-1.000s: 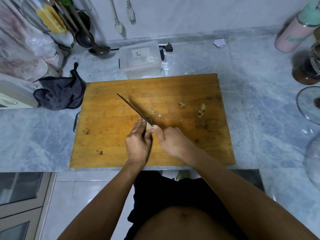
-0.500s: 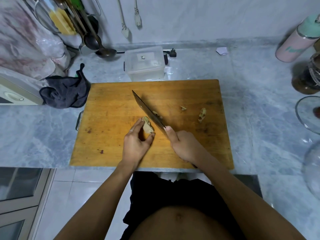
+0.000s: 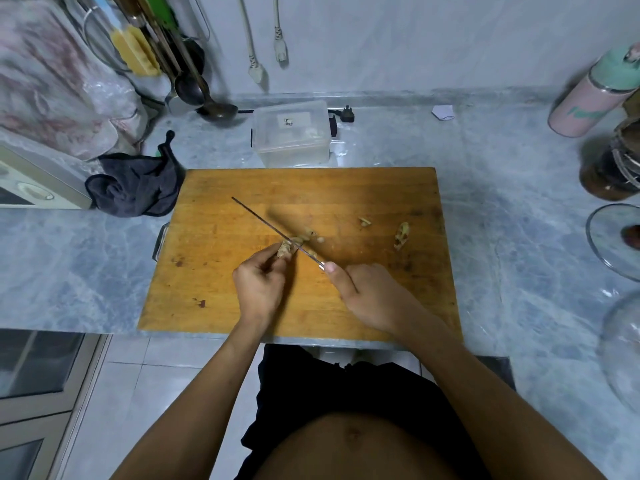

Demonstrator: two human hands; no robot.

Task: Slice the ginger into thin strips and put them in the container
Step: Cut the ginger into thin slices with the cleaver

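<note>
On the wooden cutting board (image 3: pixel 242 306), my left hand (image 3: pixel 258 285) pinches a small piece of ginger (image 3: pixel 284 250) at its fingertips. My right hand (image 3: pixel 370 297) grips the handle of a knife (image 3: pixel 273 230), thumb along the spine. The blade stands edge-down right beside the ginger, pointing up and left. Cut ginger bits (image 3: pixel 310 236) lie just past the blade. Two more scraps (image 3: pixel 401 235) lie to the right. A clear plastic container (image 3: pixel 290 133) stands behind the board's far edge.
A dark cloth (image 3: pixel 135 188) lies off the board's left corner. Ladles and utensils (image 3: pixel 194 84) hang at the back left. A pink bottle (image 3: pixel 592 95), a brown jar (image 3: pixel 609 168) and glass lids (image 3: pixel 613 237) stand at the right. The counter's front edge runs just below the board.
The knife was lifted and tilted flat-side up half a second ago; now it is back down edge-on beside the ginger. More cut bits lie past the blade.
</note>
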